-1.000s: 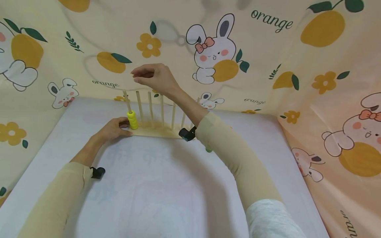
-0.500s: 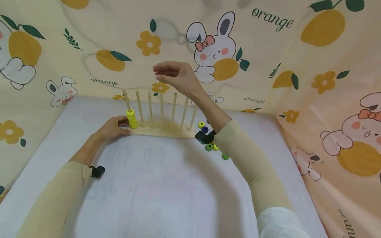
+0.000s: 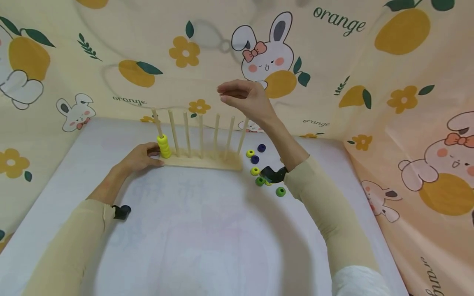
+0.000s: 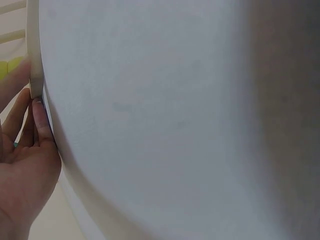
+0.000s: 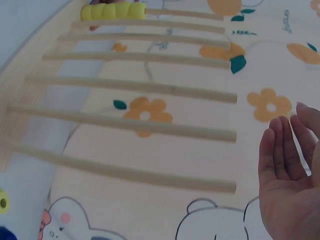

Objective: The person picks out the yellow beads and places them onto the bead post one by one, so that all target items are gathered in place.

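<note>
A wooden peg rack stands on the table, with several upright dowels along its flat base. Yellow beads are stacked on its leftmost dowel; the other dowels are bare in the right wrist view. My left hand grips the left end of the base; in the left wrist view the thumb and fingers lie on either side of the base's end. Raised above the rack's right end, my right hand holds nothing, its fingers loosely bent and apart from the dowel tips, as the right wrist view shows.
Loose beads lie to the right of the rack, below my right forearm: yellow ones, dark blue ones and green ones. A patterned cloth wall rises behind the white table and along its sides.
My right hand has moved right, from above the yellow stack to above the rack's right end. The loose beads have come into sight. My left hand stays on the base.
</note>
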A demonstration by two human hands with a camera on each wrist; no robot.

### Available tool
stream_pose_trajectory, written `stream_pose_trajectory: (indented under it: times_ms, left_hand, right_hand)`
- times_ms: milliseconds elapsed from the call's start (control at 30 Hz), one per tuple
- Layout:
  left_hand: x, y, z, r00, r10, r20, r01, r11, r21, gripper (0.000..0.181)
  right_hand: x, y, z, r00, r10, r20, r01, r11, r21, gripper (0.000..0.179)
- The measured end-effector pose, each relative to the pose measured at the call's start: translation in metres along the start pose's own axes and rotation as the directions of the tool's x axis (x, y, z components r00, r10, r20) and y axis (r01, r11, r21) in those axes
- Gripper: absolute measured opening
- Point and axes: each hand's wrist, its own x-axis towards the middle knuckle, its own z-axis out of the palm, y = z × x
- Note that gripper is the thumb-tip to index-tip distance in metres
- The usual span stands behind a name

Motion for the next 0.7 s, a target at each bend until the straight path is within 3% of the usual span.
stream_pose_trajectory:
  times_ms: [133,300,567,700]
  left_hand:
    - [0.0,0.0,-0.001,1.0,0.001,-0.002,-0.001,1.0,0.002,0.074]
    - [-0.001,0.0,-0.001,1.0,-0.001,-0.004,0.001,1.0,0.004,0.075]
    - [0.001,0.002,-0.002,1.0,0.019,-0.006,-0.019,0.999,0.027,0.073]
    - [0.0,0.001,-0.001,1.0,0.013,0.007,-0.013,1.0,0.028,0.075]
  right_hand:
    - [-0.005,0.013,-0.012,1.0,0.004,0.014,-0.004,1.0,-0.022,0.025]
    - [-0.024,0.012,-0.021,0.999,0.036,0.031,-0.035,0.999,-0.023,0.025]
    - [-0.057,0.016,-0.037,0.999,0.03,0.011,-0.03,0.999,-0.021,0.025]
    - [-0.074,0.021,-0.045,0.998,0.068,-0.008,-0.069,0.997,-0.02,0.026]
